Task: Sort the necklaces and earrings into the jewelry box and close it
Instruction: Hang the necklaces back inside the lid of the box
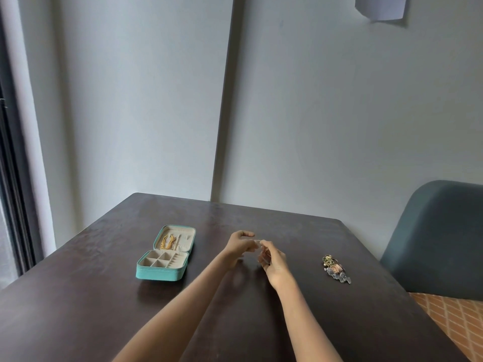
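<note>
Small piece [262, 248], likely an earring or fine chain, too small to tell, pinched between my two hands above mid-surface [78, 296]. Left hand [239, 246] nips one end; right hand [273, 262] curls round the rest. Box [164, 257] lies open to my left, well apart, gold chains [167, 242] already in its lid, tray compartments look bare. Pile [335, 269] of unsorted jewelry sits to my right. Step, I judge: readying this piece for the box. Next calls for carrying it left and setting it into a fitting compartment without snagging. Chair [439, 239] beyond right edge.
</note>
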Demonstrator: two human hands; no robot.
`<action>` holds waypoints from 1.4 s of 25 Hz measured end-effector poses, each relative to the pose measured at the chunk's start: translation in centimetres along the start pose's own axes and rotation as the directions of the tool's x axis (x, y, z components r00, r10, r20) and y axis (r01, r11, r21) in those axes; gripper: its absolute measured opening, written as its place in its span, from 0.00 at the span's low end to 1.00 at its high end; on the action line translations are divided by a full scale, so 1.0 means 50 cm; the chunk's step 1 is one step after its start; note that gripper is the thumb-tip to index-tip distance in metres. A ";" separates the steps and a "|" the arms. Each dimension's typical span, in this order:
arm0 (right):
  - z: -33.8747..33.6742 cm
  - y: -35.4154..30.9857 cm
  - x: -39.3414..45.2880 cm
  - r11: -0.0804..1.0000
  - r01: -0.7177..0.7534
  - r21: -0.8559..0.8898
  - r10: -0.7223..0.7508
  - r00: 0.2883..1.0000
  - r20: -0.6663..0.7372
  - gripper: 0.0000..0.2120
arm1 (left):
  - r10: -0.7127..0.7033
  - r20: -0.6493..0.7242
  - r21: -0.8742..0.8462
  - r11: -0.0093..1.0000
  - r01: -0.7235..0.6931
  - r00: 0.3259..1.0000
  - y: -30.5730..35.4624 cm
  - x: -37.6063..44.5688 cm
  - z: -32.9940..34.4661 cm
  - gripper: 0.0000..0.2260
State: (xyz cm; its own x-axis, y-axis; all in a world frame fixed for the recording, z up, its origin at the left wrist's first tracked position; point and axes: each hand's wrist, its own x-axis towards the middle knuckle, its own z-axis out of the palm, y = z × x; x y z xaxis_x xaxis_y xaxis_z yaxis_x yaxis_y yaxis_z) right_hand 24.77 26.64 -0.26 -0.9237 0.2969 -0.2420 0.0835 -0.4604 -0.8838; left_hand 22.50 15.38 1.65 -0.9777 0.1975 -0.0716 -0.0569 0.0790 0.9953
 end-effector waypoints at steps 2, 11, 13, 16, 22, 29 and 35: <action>0.011 -0.010 0.005 0.993 0.025 -0.114 -0.031 0.998 -0.049 0.05 | -0.008 0.000 -0.106 0.994 0.008 1.000 -0.014 -0.005 -0.007 0.10; 0.034 -0.009 0.018 0.988 0.043 -0.149 -0.052 0.997 -0.057 0.08 | -0.075 0.122 -0.344 0.932 0.113 0.990 -0.050 0.000 -0.056 0.08; 0.033 -0.005 0.018 0.995 0.043 -0.085 -0.046 0.998 -0.037 0.08 | -0.100 0.094 -0.436 0.890 0.131 0.991 -0.059 0.006 -0.061 0.12; 0.026 -0.001 0.014 0.996 0.063 -0.067 -0.063 0.998 0.004 0.07 | -0.070 0.007 -0.521 0.851 0.064 0.997 -0.065 0.012 -0.056 0.17; 0.014 -0.001 0.011 0.991 0.056 -0.122 -0.040 0.991 0.129 0.07 | 0.018 -0.039 -0.685 0.728 -0.040 0.999 -0.078 0.017 -0.051 0.13; 0.013 -0.008 0.015 1.000 -0.015 0.011 0.014 0.991 0.136 0.08 | 0.023 0.143 -0.717 0.691 0.087 0.990 -0.066 0.016 -0.039 0.13; 0.024 0.001 0.029 0.980 -0.090 0.177 0.066 0.988 0.138 0.11 | 0.019 0.150 -0.522 0.850 0.063 0.988 -0.060 0.015 -0.031 0.11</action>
State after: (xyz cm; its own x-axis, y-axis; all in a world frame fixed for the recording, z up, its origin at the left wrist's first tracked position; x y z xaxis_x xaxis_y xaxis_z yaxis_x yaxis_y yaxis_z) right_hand 22.98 26.06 -0.16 -0.9591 0.1474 -0.2417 0.0986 -0.6262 -0.7734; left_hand 21.61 13.79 -1.27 -0.9371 0.3436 -0.0615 -0.2155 -0.4308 0.8763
